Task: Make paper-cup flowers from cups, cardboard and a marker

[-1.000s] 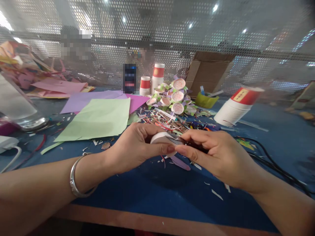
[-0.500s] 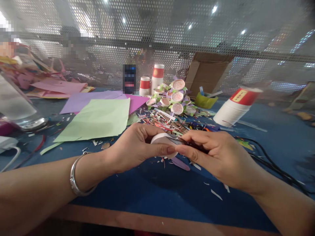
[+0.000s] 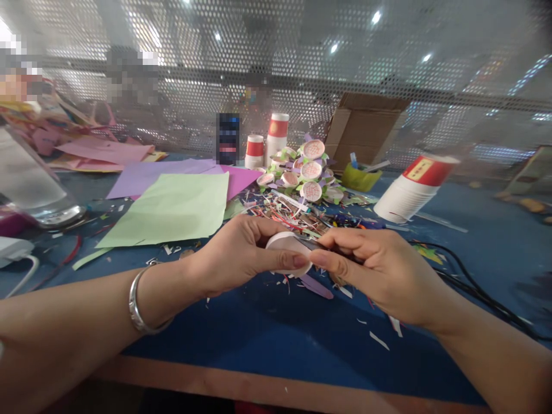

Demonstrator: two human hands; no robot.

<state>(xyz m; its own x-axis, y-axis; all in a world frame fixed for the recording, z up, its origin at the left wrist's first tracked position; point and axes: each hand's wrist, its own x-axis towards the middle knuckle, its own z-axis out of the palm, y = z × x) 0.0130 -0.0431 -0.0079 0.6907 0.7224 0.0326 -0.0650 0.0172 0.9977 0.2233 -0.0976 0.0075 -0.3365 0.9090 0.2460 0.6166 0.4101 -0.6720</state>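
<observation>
My left hand [image 3: 250, 250] is closed on a white paper cup bottom [image 3: 282, 247], a shallow round piece, with the thumb pressed on its near face and the fingers behind it. Between the fingers of my right hand [image 3: 366, 264] are scissors [image 3: 307, 244]; their grey blades lie along the upper right rim of the cup bottom, and the handles are mostly hidden. My right thumb tip is close to the left one at the piece's right edge. Paper scraps [image 3: 297, 215] are heaped just behind both hands.
Green paper [image 3: 168, 210] lies on purple sheets at left, near a glass [image 3: 47, 195]. Decorated cup bottoms [image 3: 311, 171] are piled at centre back. A leaning cup stack [image 3: 416, 187], a yellow-green holder [image 3: 362, 177] and black cables [image 3: 470, 287] are at right.
The scissor blades have shifted slightly at the rim, and the cup bottom is turned a little, its face showing more. Both hands stay almost in place.
</observation>
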